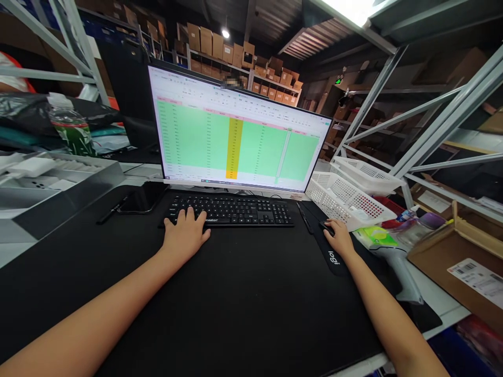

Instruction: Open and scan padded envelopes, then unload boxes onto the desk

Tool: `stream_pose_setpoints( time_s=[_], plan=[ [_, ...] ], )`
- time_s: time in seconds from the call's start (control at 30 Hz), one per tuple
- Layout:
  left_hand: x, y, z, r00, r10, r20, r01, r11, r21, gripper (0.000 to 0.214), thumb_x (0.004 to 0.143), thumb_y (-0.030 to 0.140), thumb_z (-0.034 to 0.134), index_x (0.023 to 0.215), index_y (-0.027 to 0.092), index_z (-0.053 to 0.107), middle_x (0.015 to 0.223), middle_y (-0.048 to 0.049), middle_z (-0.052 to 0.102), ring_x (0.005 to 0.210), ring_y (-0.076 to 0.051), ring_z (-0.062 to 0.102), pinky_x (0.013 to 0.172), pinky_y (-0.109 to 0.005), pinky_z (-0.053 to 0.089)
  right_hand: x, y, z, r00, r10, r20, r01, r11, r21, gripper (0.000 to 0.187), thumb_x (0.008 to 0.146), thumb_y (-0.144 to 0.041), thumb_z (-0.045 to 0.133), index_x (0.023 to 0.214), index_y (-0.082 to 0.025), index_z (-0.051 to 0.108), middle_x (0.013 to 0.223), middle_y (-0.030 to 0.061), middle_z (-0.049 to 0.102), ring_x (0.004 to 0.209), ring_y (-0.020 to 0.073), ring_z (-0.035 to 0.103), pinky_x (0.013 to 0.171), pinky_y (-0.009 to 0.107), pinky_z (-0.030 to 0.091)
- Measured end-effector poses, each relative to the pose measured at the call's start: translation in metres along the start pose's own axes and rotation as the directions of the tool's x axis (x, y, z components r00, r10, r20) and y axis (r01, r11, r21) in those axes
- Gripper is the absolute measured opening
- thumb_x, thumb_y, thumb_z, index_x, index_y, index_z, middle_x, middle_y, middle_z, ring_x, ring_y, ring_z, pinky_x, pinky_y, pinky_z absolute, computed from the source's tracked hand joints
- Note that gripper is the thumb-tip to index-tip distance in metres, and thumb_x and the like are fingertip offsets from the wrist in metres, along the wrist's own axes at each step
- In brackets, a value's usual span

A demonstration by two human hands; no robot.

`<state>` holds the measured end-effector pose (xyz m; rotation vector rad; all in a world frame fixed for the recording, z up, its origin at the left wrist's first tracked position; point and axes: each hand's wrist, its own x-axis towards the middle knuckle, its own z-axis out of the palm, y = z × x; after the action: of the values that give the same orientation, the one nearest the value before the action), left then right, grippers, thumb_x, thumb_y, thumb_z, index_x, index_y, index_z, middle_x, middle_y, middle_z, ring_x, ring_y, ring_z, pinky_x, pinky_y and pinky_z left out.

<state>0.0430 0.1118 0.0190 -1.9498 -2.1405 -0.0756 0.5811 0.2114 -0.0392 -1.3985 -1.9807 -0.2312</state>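
Observation:
My left hand (186,232) lies flat on the left end of a black keyboard (239,210), fingers spread over the keys. My right hand (338,236) is cupped over a black mouse (326,226) at the right, on a black wrist pad. A wide monitor (236,133) behind the keyboard shows a green spreadsheet with one yellow column. Everything sits on a large black desk mat (236,298).
A dark phone (140,200) and a pen lie left of the keyboard. A grey tray (58,183) stands at the far left, white mesh baskets (346,196) at the right, with a grey scanner handle (404,272) and a cardboard box (463,262). Metal shelving rises on both sides.

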Motion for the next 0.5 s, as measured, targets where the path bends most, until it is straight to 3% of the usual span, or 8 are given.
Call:
stream_pose_setpoints(
  time_s=[0.5],
  plan=[
    [-0.0009, 0.0007, -0.0055, 1.0, -0.012, 0.019, 0.012, 1.0, -0.01, 0.059, 0.096, 0.039, 0.041, 0.15, 0.016, 0.048, 0.159, -0.0282, 0.039, 0.147, -0.045, 0.035, 0.107, -0.074, 0.037, 0.0008, 0.0076, 0.0088, 0.999, 0.024, -0.025, -0.023, 0.999, 0.039, 0.029, 0.087, -0.04, 0.057, 0.103, -0.022, 0.072, 0.121, 0.014, 0.065, 0.114, 0.032, 0.062, 0.106, 0.055, 0.048]
  ],
)
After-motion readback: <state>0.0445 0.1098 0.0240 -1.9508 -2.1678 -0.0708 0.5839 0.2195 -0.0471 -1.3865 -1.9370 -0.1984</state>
